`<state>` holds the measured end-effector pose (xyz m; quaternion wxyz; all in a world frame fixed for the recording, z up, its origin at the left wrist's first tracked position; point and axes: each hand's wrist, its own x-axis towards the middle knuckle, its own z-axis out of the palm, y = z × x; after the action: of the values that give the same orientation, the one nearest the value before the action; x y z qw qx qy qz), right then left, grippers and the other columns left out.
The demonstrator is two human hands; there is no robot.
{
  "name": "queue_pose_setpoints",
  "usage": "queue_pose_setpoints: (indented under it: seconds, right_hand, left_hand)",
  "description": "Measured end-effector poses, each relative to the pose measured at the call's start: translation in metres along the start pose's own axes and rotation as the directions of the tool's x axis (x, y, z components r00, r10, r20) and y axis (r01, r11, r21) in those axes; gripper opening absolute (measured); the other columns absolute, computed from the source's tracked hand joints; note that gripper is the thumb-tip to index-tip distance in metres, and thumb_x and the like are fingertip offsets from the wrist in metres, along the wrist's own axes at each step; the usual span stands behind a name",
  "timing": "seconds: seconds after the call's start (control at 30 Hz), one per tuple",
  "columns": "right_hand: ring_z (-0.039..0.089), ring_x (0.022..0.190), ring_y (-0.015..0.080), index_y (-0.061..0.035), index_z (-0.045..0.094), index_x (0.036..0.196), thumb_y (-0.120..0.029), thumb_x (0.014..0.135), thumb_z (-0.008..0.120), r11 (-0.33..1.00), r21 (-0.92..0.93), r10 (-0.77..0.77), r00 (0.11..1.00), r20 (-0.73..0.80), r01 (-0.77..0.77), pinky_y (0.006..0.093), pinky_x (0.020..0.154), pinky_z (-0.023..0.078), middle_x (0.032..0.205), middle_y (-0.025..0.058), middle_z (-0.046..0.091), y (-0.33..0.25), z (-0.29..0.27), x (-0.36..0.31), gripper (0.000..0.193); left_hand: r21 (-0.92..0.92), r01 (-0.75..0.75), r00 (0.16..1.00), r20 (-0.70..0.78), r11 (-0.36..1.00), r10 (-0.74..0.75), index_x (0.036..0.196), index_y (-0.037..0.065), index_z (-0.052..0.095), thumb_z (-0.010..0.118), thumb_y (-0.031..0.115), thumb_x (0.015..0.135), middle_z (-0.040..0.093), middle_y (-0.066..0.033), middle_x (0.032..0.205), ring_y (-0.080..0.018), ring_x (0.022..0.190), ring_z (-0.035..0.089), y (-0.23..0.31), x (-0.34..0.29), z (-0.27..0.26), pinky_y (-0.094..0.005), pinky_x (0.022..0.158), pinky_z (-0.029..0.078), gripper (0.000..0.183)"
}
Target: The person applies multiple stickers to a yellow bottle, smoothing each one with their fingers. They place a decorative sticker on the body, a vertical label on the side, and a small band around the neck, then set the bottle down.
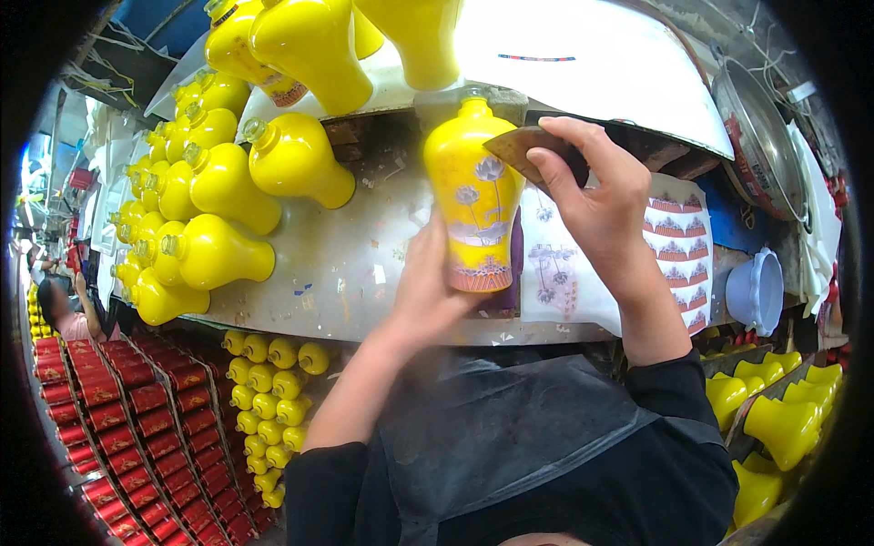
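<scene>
A yellow bottle [473, 196] with a clear glass neck, grey lotus pictures and a reddish patterned band near its base is in front of me, neck pointing away. My left hand [425, 282] grips it around its lower left side. Between the thumb and fingers of my right hand [596, 177] is a thin dark scraper [537, 155]. Its pointed end reaches the upper right of the bottle; whether it touches the surface I cannot tell. Beside the bottle, a sheet of lotus decals [555, 273] lies under my right forearm.
Yellow bottles [228, 187] lie piled on the table's left, and others [314, 50] stand at the back. A strip of decal bands [678, 246] and a pale blue bucket [756, 291] are at right. Red boxes [155, 409] are stacked lower left; a person [73, 309] is beyond.
</scene>
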<state>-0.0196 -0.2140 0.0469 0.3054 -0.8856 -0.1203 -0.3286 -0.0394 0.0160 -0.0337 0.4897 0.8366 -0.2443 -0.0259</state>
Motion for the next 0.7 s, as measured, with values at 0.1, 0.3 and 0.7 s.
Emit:
queue_pose_setpoints:
  seconds: [0.1, 0.3, 0.7]
  right_hand:
    - [0.076, 0.089, 0.0204, -0.0018, 0.075, 0.113, -0.008, 0.090, 0.080, 0.980, 0.111, -0.163, 0.986, -0.023, 0.165, 0.0284, 0.077, 0.060, 0.101, 0.0132, 0.078, -0.001, -0.001, 0.006, 0.025]
    - [0.076, 0.088, 0.0218, -0.0022, 0.076, 0.115, -0.011, 0.093, 0.076, 0.997, -0.039, -0.063, 0.998, -0.002, 0.062, 0.0296, 0.078, 0.060, 0.103, 0.0139, 0.078, 0.004, -0.002, 0.021, 0.023]
    - [0.072, 0.091, 0.0227, -0.0125, 0.079, 0.108, -0.010, 0.080, 0.077, 0.822, -0.130, -0.553, 0.832, 0.050, 0.554, 0.0349, 0.078, 0.060, 0.096, 0.0064, 0.072, -0.013, 0.009, 0.000, 0.029]
  left_hand:
    - [0.059, -0.096, 0.991, -0.084, 0.994, 0.100, 0.157, -0.001, 0.034, 0.088, 0.022, 0.074, 0.056, -0.0240, 0.142, -0.0437, 0.132, 0.051, -0.010, -0.004, 0.004, -0.0507, 0.114, 0.039, 0.101]
    - [0.215, -0.087, 0.975, -0.184, 0.973, 0.128, 0.152, 0.000, 0.041, 0.090, 0.027, 0.071, 0.057, -0.0231, 0.141, -0.0420, 0.133, 0.052, -0.007, -0.008, 0.000, -0.0510, 0.114, 0.038, 0.099]
    - [0.094, 0.005, 0.989, -0.151, 0.996, 0.009, 0.160, 0.000, 0.026, 0.093, 0.033, 0.073, 0.054, -0.0241, 0.144, -0.0390, 0.134, 0.053, -0.005, -0.007, 0.007, -0.0469, 0.113, 0.041, 0.114]
